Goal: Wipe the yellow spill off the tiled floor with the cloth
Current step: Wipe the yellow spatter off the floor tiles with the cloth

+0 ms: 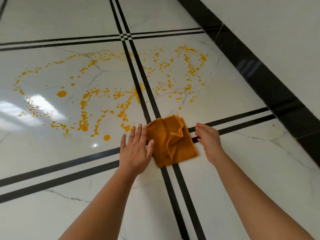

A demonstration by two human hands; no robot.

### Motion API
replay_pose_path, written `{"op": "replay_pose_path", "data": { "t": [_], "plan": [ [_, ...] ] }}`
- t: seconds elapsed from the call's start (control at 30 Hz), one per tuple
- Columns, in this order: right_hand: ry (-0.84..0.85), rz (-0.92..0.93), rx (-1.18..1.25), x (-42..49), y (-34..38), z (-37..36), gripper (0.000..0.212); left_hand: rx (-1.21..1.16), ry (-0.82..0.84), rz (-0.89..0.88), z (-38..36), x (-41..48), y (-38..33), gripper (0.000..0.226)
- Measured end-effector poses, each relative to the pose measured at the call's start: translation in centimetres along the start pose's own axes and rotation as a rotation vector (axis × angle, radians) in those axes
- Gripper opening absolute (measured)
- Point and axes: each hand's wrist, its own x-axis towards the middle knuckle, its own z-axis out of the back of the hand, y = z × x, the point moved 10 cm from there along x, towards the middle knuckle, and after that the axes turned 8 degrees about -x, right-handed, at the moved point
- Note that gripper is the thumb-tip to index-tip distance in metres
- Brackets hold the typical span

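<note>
A folded orange cloth (170, 141) lies on the white tiled floor (242, 170), over a crossing of black double lines. My left hand (136, 149) hovers flat at the cloth's left edge, fingers spread, thumb touching or just over the cloth. On the cloth's right side my right hand (208, 139) is held edge-on, fingers loosely curled and apart from the cloth. Neither hand grips anything. The yellow spill (107, 94) is a wide scatter of drops and small puddles beyond the cloth, across two tiles, from far left to upper right.
A black skirting band (259, 75) runs diagonally along the right, with a pale wall above it. Black double lines (135, 70) split the floor into large glossy tiles. A bright reflection (38, 104) lies on the left tile.
</note>
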Motion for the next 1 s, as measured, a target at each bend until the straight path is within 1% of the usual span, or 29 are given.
{"op": "replay_pose_path", "data": {
  "t": [0.1,0.17,0.23,0.27,0.33,0.43,0.5,0.57,0.63,0.67,0.73,0.8,0.87,0.93,1.0],
  "plan": [
    [0.021,0.308,-0.434,-2.1,3.6,-2.2,0.038,0.005,0.059,0.039,-1.0,-0.3,0.6,0.071],
    [0.121,0.462,-0.639,-3.5,5.0,-5.5,0.045,0.011,0.069,0.045,-1.1,-0.6,1.0,0.07],
    [0.236,0.526,-0.847,-3.9,4.7,-9.0,0.056,0.015,0.068,0.048,-1.0,-0.8,1.5,0.069],
    [0.265,0.55,-0.946,-3.8,4.6,-10.1,0.058,0.016,0.066,0.051,-0.9,-0.8,1.6,0.069],
    [0.265,0.608,-1.092,-3.5,4.4,-11.1,0.052,0.02,0.063,0.064,-0.9,-0.9,2.2,0.067],
    [0.235,0.668,-1.139,-3.2,4.9,-11.0,0.026,0.01,0.066,0.083,-1.1,-1.2,2.7,0.066],
    [0.25,0.663,-1.102,-3.2,5.2,-10.0,0.016,-0.013,0.057,0.089,-1.2,-1.3,2.5,0.069],
    [0.299,0.585,-1.033,-3.0,4.7,-8.0,0.012,-0.033,0.048,0.092,-1.2,-1.3,2.2,0.07],
    [0.355,0.458,-1.025,-2.8,3.1,-5.3,0.009,-0.039,0.044,0.089,-1.0,-1.4,2.1,0.069],
    [0.387,0.383,-1.037,-2.8,2.1,-4.0,0.01,-0.042,0.043,0.089,-0.9,-1.4,2.2,0.067],
    [0.447,0.28,-1.011,-3.0,1.0,-2.6,0.027,-0.048,0.038,0.094,-0.8,-1.6,2.5,0.059],
    [0.496,0.254,-0.895,-3.3,1.5,-3.6,0.05,-0.047,0.025,0.105,-0.5,-1.8,3.0,0.057],
    [0.496,0.264,-0.806,-3.6,2.2,-6.0,0.06,-0.044,0.013,0.118,-0.2,-1.9,3.7,0.057],
    [0.446,0.339,-0.9,-3.8,2.4,-8.8,0.064,-0.023,0.01,0.117,0.0,-2.0,4.2,0.057],
    [0.365,0.415,-1.098,-3.3,1.5,-11.2,0.07,-0.001,0.001,0.112,0.3,-2.0,4.6,0.058]
  ]
}}
